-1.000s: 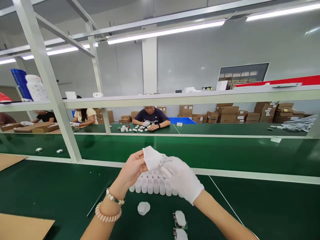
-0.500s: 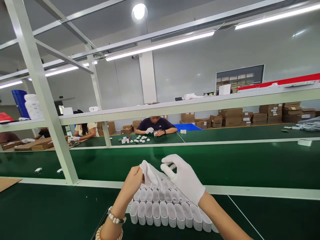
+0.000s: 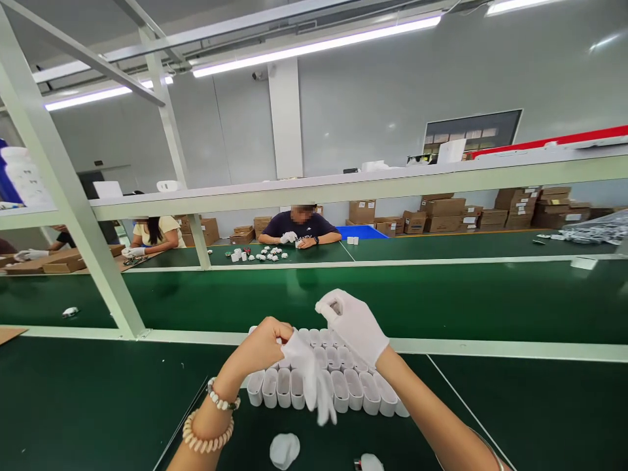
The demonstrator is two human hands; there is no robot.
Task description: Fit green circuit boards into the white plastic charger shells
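From the head view, my left hand [image 3: 262, 345] is bare, with two bead bracelets [image 3: 209, 425] at the wrist, and its fingers are closed around the cuff of a loose white glove [image 3: 311, 376], which hangs limp below my fist with its fingers pointing down over the bench [image 3: 98, 399]. A second ago I held that glove up between both hands, at chest height; now it has dropped lower and only the left hand has it. My right hand [image 3: 353, 324], already gloved in white, has let go and lifted just above and to the right of the left, thumb and forefinger pinched together on nothing I can make out. I judge the spare glove is ready to go on the bare hand. Directly under both hands stand rows of small white plastic shells [image 3: 324, 386], packed side by side. Nearer me than the hands lie a single white cap [image 3: 284, 450] and another white piece [image 3: 370, 463] at the bottom edge. Beyond the hands, across the rail, a person in a dark shirt [image 3: 299, 229] works at the far bench.
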